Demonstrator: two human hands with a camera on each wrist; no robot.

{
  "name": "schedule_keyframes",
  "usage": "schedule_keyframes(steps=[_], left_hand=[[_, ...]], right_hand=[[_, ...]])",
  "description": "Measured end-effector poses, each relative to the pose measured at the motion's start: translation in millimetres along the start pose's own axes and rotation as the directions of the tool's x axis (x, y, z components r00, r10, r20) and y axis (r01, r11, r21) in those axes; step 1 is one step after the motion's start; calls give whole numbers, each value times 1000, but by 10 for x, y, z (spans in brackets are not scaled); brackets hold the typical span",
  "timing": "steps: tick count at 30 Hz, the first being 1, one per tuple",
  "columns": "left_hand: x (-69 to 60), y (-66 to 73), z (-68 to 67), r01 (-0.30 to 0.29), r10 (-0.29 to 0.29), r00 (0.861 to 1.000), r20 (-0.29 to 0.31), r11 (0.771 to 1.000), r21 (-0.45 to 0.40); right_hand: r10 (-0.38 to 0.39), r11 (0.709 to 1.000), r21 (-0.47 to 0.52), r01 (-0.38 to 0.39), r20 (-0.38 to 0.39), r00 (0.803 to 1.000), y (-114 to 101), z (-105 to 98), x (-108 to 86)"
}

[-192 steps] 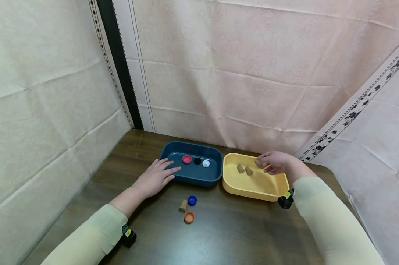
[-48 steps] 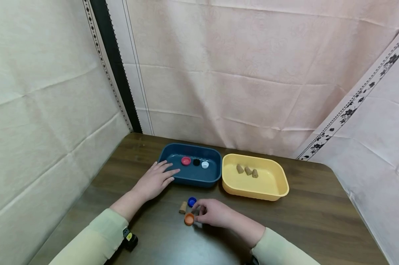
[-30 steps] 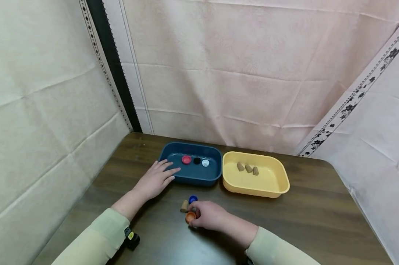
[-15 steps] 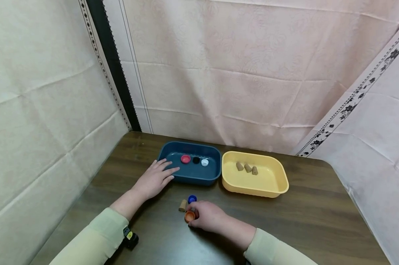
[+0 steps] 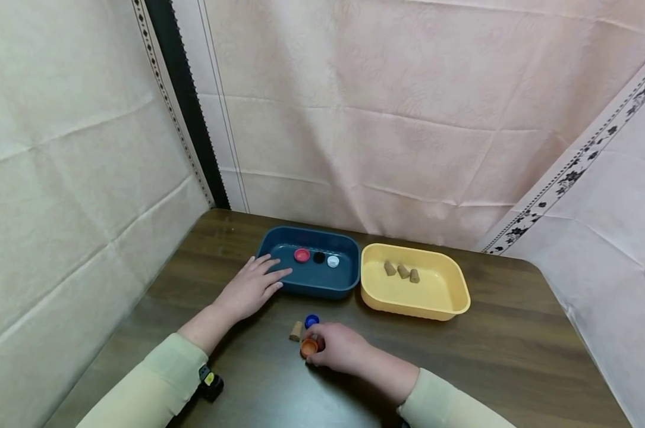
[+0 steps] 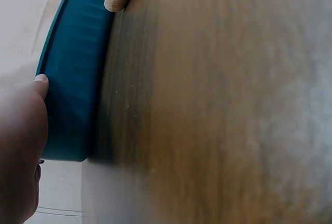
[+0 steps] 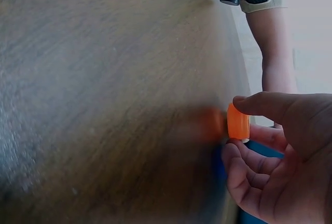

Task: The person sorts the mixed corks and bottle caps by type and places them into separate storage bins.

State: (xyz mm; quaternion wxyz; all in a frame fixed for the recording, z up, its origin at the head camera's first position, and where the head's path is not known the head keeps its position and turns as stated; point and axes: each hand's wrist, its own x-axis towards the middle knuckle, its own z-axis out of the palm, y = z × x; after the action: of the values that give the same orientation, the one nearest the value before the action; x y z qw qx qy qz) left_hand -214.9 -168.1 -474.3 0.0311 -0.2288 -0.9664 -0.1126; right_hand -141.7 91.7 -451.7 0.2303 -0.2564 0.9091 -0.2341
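Note:
Between its thumb and fingers my right hand (image 5: 340, 348) pinches an orange cap (image 5: 308, 348) at the table; the right wrist view shows the orange cap (image 7: 238, 122) gripped by its edges. Beside it on the table lie a blue cap (image 5: 311, 321) and a cork (image 5: 296, 331). My left hand (image 5: 249, 288), fingers spread, rests on the near left rim of the blue tray (image 5: 314, 291). In the left wrist view a thumb of the left hand (image 6: 21, 136) touches the tray's rim (image 6: 44, 53).
In the blue tray lie a red cap (image 5: 302, 255), a black cap (image 5: 319, 257) and a white cap (image 5: 333, 261). The yellow tray (image 5: 408, 309), just right of it, holds three corks (image 5: 403, 271). Cloth walls stand behind and at both sides of the table (image 5: 515, 345).
My right hand has moved from the yellow tray to the orange cap and taken hold of it. A third cork now lies released in that tray. The left hand has stayed put.

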Motion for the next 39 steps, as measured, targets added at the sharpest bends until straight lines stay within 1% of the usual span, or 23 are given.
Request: schedule_keyframes(steps=[5,10,15,18,21,25,27,31,35,39], left_hand=[[-4,8,-20,2,-2,1000,6,1000,-6],[-2,12,-22,1,-1,1000,5,1000,-3],[3,7,-18,9,-9,1000,10,1000,-5],[4,8,-19,15,-15,1000,13,1000,-1],[2,19,-29,17,-17,1000,18,1000,-8],[-8,30,-46,19,-18,1000,21,1000,-20],[-19,19,-43,19,-18,1000,17,1000,-19],[-26,2,-25,9,-9,1000,10,1000,-5],[-11,1,-21,2,-2,1000,7,1000,-7],[2,12,-19,8,-8,1000,16,1000,-4]], right_hand=[[3,1000,30,-3,13,1000,-6,-81,-23],[19,992,128,-23,27,999,-22,-290,-55],[4,966,258,-16,49,999,-28,-548,-91],[-8,949,314,-12,63,998,-12,-674,-102],[-17,940,340,-6,65,998,-11,-773,-108],[-25,937,348,2,62,998,-31,-865,-101],[-24,938,346,-2,69,997,-50,-906,-73],[3,942,335,-31,84,996,-84,-1021,29],[44,938,337,-81,117,992,-88,-1168,175],[80,930,342,-133,163,983,-84,-1307,347]])
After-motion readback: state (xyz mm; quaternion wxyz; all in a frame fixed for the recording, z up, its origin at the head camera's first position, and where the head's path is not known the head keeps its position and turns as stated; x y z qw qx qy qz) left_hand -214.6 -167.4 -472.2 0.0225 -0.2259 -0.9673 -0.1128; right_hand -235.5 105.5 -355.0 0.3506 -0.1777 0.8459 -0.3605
